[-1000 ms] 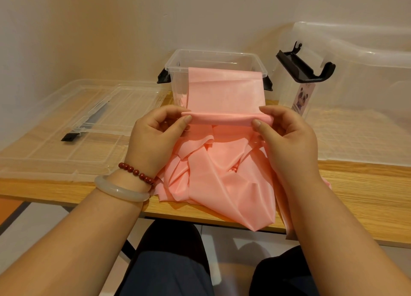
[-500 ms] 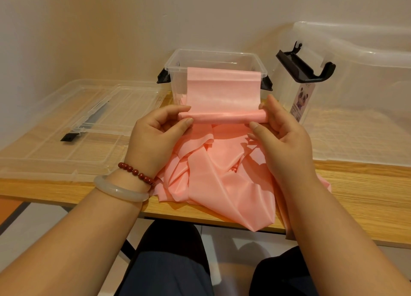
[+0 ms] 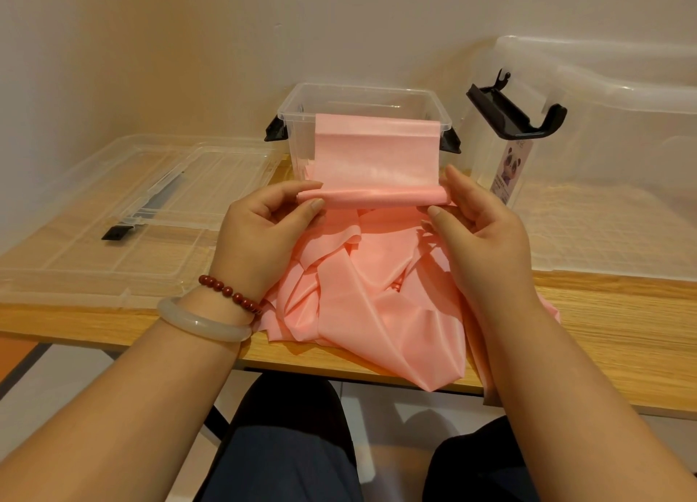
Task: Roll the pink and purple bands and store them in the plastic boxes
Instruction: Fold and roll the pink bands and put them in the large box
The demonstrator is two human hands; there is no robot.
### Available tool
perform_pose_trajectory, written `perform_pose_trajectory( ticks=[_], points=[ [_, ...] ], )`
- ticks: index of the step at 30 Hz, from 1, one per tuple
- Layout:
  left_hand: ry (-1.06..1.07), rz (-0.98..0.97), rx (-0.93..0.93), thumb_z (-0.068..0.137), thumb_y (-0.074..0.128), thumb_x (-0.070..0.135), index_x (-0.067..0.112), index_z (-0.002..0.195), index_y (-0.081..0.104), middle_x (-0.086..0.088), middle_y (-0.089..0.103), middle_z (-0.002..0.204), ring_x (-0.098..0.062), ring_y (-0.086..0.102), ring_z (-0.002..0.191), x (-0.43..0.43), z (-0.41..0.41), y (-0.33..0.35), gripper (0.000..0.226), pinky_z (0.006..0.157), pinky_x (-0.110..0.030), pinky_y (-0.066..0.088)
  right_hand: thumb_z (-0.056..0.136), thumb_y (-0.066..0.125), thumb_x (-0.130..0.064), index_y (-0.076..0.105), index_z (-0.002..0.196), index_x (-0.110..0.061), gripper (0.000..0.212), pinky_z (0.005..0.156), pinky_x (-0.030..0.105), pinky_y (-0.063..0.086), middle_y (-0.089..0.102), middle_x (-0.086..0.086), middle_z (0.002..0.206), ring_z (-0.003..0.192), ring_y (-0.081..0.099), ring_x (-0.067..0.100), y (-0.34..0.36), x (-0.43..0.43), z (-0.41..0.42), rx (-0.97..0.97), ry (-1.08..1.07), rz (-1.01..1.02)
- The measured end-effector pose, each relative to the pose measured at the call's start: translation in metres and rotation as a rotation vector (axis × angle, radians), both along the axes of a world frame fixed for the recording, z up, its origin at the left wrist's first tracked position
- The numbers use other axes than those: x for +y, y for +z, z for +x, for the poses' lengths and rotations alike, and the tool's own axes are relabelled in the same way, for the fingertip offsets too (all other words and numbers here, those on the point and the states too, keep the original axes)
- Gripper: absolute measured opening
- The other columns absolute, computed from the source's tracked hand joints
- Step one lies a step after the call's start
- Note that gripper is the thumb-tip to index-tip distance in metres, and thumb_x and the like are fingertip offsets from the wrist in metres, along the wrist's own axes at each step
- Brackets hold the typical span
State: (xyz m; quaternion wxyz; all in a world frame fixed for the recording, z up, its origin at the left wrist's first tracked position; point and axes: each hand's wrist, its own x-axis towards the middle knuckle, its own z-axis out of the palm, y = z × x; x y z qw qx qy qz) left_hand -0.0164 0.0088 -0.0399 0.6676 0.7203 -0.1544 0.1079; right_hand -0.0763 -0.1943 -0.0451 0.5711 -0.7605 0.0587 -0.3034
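Left hand (image 3: pixel 264 230), right hand (image 3: pixel 479 230) pinch rolled pink band (image 3: pixel 373 198) ends.

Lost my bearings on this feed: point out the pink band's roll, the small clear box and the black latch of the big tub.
pink band (image 3: pixel 371 199): head view, middle of its rolled tube.
small clear box (image 3: pixel 298 143): head view, bare front wall.
black latch (image 3: pixel 502 115): head view, middle of its bar.

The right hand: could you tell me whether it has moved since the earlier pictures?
Yes. The right hand has moved: its fingers have risen behind the rolled pink band, closer to the black latch of the small box.
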Motion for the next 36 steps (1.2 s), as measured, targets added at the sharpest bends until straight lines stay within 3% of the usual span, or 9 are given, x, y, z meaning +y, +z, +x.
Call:
perform_pose_trajectory(
  ticks=[9,13,18,20,23,27,31,36],
  points=[
    [-0.003,0.034,-0.029,0.089,0.064,0.01,0.016,0.12,0.064,0.006,0.068,0.11,0.004,0.066,0.092,-0.0016,-0.0014,0.0002,0.032,0.076,-0.011,0.052,0.093,0.064,-0.016,0.066,0.123,-0.029,0.032,0.095,0.035,0.054,0.068,-0.012,0.116,0.103,0.065,0.001,0.0005,-0.0005,0.0008,-0.007,-0.08,-0.028],
    [-0.006,0.012,-0.039,0.09,0.063,0.009,0.02,0.117,0.063,0.004,0.069,0.106,0.005,0.067,0.083,-0.0018,-0.0029,0.0008,0.029,0.071,-0.009,0.05,0.093,0.063,-0.015,0.066,0.118,-0.032,0.03,0.09,0.034,0.056,0.068,-0.008,0.113,0.094,0.067,0.002,0.001,-0.0016,0.0011,0.001,-0.086,-0.048],
    [-0.01,0.017,-0.036,0.096,0.055,0.009,0.031,0.119,0.058,0.004,0.07,0.097,-0.002,0.069,0.08,-0.0005,-0.0021,-0.0006,0.032,0.072,-0.016,0.055,0.095,0.061,-0.02,0.067,0.092,-0.034,0.016,0.082,0.031,0.057,0.069,-0.009,0.099,0.087,0.066,0.002,0.002,-0.002,0.0008,0.001,-0.107,-0.088],
    [-0.007,-0.005,-0.026,0.096,0.053,0.008,0.034,0.115,0.058,0.001,0.07,0.089,-0.007,0.07,0.076,-0.0006,-0.0008,-0.001,0.033,0.07,-0.02,0.057,0.095,0.061,-0.021,0.065,0.095,-0.032,0.012,0.081,0.033,0.058,0.069,-0.01,0.097,0.085,0.067,0.002,0.0015,-0.0022,0.0015,0.002,-0.107,-0.087],
    [0.0,-0.012,-0.032,0.096,0.053,0.006,0.022,0.109,0.063,-0.002,0.07,0.082,-0.009,0.069,0.071,-0.0007,-0.0007,-0.0016,0.023,0.065,-0.019,0.056,0.094,0.062,-0.023,0.061,0.102,-0.037,0.016,0.079,0.037,0.058,0.066,-0.008,0.104,0.089,0.066,0.008,0.001,-0.0023,0.0017,0.002,-0.11,-0.103],
    [-0.041,-0.007,-0.016,0.092,0.059,0.008,0.023,0.107,0.065,0.001,0.071,0.089,-0.007,0.07,0.078,0.0005,-0.0014,-0.0018,0.022,0.07,-0.017,0.055,0.093,0.063,-0.02,0.066,0.098,-0.035,0.015,0.081,0.034,0.057,0.067,-0.009,0.1,0.086,0.066,0.007,0.0028,-0.0017,-0.0003,-0.013,-0.1,-0.092],
    [-0.036,-0.005,-0.011,0.086,0.068,0.006,0.024,0.108,0.066,0.0,0.071,0.091,-0.007,0.07,0.077,-0.0005,0.0001,-0.002,0.028,0.072,-0.016,0.055,0.088,0.071,-0.02,0.066,0.108,-0.033,0.024,0.085,0.033,0.058,0.068,-0.008,0.104,0.092,0.066,0.005,0.0024,-0.0021,-0.0007,0.014,-0.067,-0.058],
    [-0.002,0.023,-0.056,0.089,0.066,0.013,0.023,0.099,0.071,0.007,0.071,0.088,-0.004,0.068,0.076,-0.0009,0.0012,-0.0024,0.016,0.068,-0.014,0.053,0.088,0.069,-0.017,0.069,0.092,-0.03,0.013,0.085,0.04,0.057,0.067,-0.006,0.104,0.093,0.066,0.011,0.0021,-0.0028,0.0,-0.006,-0.087,-0.096]
  ],
)
